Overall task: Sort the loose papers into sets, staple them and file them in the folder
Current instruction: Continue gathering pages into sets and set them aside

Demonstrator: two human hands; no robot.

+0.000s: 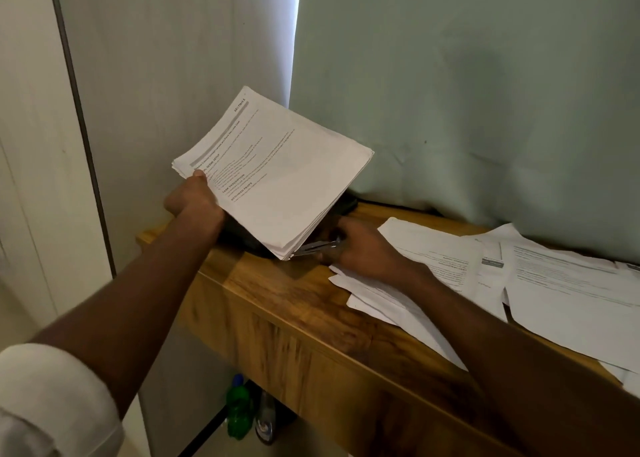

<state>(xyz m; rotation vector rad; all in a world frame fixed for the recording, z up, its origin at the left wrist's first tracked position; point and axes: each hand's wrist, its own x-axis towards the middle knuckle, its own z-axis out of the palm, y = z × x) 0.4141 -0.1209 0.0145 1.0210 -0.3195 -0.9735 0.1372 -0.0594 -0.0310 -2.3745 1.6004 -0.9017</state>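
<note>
Wood-grain desk (277, 304), pale curtain (467, 110) behind (creased); left hand (194, 198) pinches white stack (277, 176), right hand (360, 245) grips metal stapler (317, 247) at its corner; loose sheets (554, 283) alongside.

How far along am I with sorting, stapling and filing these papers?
One set looks gathered: your left hand grips a paper stack by its corner. In hand: your right hand holds the stapler at the stack's lower corner. Left: loose sheets spread on the wooden table, and no filing visible.
</note>
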